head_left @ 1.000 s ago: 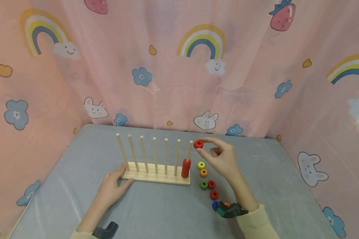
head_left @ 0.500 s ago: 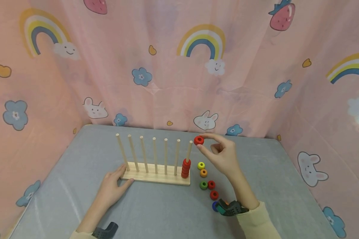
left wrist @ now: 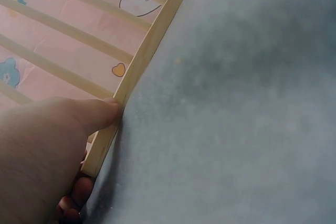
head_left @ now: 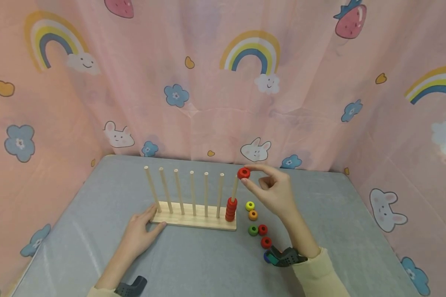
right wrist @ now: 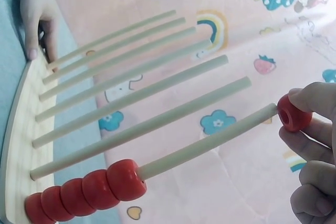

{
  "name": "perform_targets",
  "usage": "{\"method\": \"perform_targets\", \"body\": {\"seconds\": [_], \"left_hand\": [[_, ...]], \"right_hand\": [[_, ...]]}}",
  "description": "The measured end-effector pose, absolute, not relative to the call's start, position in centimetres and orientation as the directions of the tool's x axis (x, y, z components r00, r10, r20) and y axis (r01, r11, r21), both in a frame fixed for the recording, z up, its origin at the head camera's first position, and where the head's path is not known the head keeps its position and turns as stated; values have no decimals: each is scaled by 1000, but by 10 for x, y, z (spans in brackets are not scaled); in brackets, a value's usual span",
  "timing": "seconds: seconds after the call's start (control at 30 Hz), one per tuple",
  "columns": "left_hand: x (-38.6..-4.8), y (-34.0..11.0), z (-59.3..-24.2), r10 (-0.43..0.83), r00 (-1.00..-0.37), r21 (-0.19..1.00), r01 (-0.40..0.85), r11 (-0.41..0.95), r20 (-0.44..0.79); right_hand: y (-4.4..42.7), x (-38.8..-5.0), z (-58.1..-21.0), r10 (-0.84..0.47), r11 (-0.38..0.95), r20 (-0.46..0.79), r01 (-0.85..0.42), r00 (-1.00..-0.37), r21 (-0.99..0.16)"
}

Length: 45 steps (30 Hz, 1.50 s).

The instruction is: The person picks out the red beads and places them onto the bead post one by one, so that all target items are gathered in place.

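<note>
Between thumb and forefinger, my right hand pinches a red bead. The bead is at the tip of the rightmost peg; in the right wrist view its hole faces the peg end. Several red beads are stacked low on that same peg. The wooden peg rack stands upright on the table, its other pegs bare. My left hand holds the rack's left end. In the left wrist view the thumb lies against the base's edge, and the other fingers are partly hidden beyond the end.
Right of the rack lie loose beads: yellow, orange, green and two red ones. A blue bead is partly covered by the right wrist's camera. A pink patterned curtain surrounds the grey table.
My right hand has raised the pinched red bead slightly, then brought it left to the rightmost peg's tip. The left hand and the rack have stayed in place.
</note>
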State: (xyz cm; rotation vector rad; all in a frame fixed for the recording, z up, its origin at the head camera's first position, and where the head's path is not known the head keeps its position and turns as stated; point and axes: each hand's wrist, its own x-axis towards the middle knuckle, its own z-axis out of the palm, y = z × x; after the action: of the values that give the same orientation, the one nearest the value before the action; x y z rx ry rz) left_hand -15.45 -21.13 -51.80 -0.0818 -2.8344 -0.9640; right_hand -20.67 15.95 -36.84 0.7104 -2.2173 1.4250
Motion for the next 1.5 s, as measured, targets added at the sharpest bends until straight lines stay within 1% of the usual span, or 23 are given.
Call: {"method": "perform_targets", "body": {"seconds": [0.17,0.7,1.5], "left_hand": [[-155,-211,-517,3,-989,601,94,794,151],[-154,-211,-517,1,-990,601,86,794,141],[-154,-211,-517,-4,-987,598,93,796,160]], "right_hand": [[156,-208,-370,-212,336,596,-630,-775,-700],[150,-210,-376,-231,320,591,-634,-773,-704],[149,-207,-382,-242,360,556,-606,-795,-710]]}}
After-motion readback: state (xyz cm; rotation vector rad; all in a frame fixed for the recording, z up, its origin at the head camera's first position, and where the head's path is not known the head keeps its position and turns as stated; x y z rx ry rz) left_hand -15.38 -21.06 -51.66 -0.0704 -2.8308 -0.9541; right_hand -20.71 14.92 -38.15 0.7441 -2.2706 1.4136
